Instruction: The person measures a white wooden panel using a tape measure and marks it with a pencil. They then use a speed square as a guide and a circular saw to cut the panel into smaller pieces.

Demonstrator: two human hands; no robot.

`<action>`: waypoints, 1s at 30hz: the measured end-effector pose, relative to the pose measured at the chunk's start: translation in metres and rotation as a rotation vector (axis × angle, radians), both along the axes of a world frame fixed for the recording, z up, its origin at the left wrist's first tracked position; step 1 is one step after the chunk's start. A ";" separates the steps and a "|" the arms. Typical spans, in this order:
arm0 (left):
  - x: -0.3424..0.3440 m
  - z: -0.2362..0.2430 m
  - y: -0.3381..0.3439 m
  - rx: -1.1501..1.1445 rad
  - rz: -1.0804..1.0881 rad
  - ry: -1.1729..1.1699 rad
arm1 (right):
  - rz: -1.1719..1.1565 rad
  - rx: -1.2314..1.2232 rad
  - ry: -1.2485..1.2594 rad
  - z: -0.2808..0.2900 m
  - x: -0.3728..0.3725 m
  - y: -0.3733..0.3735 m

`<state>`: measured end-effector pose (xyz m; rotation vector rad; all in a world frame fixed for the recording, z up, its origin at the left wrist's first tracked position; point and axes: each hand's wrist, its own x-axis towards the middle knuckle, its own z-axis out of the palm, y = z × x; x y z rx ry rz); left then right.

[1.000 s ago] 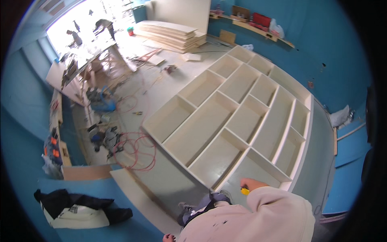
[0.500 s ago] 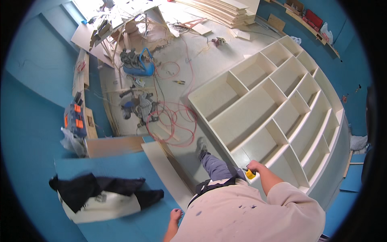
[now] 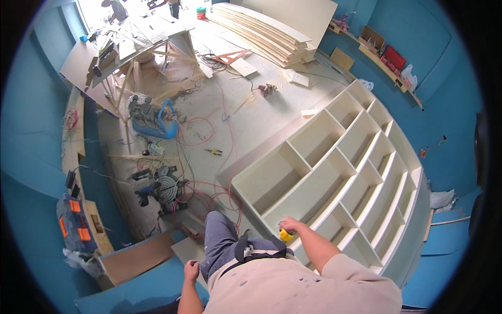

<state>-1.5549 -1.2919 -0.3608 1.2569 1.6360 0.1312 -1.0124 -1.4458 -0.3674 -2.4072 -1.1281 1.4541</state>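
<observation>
My right hand (image 3: 294,225) is closed round a small yellow and black tape measure (image 3: 285,235), just over the near left end of a large cream shelf unit (image 3: 272,206). The unit lies on the floor with its compartments facing up. My left hand (image 3: 192,269) hangs beside my left thigh with its fingers curled in, and nothing shows in it. Close to that hand is a cream board (image 3: 189,252), with a brown panel (image 3: 137,255) farther left. My left knee is lifted forward.
Red hose (image 3: 201,194) coils on the floor ahead, beside a mitre saw (image 3: 164,189). Beyond stand a blue compressor (image 3: 154,123), pliers (image 3: 213,152) and a cluttered workbench (image 3: 151,39). Stacked boards (image 3: 261,34) lie at the back. People are near the bench. A toolbox (image 3: 76,225) sits at left.
I have stepped forward along the shelf unit. My right hand with the tape measure has moved left and slightly down in view; my left hand has also shifted left. The dark clothing has nearly left view.
</observation>
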 end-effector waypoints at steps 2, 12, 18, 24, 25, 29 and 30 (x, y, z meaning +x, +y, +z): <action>0.010 -0.022 0.040 -0.105 -0.082 0.091 | -0.122 0.052 0.093 0.012 0.007 0.051; 0.096 -0.072 0.394 -0.205 -0.604 0.211 | -0.328 -0.492 -0.117 0.000 0.050 0.155; 0.171 0.003 0.639 0.037 -0.251 -0.051 | -0.638 -0.291 0.023 0.063 0.063 0.300; 0.234 0.002 0.744 0.045 -0.452 0.056 | -0.716 -0.123 0.094 0.073 0.101 0.448; 0.242 -0.004 0.746 -0.051 -0.459 0.011 | -0.712 -0.188 0.100 0.063 0.110 0.461; 0.270 -0.024 0.759 -0.071 -0.821 0.093 | -0.627 -0.273 0.089 -0.001 0.156 0.494; 0.278 -0.027 0.769 -0.114 -0.865 0.043 | -0.566 -0.322 0.068 -0.017 0.171 0.497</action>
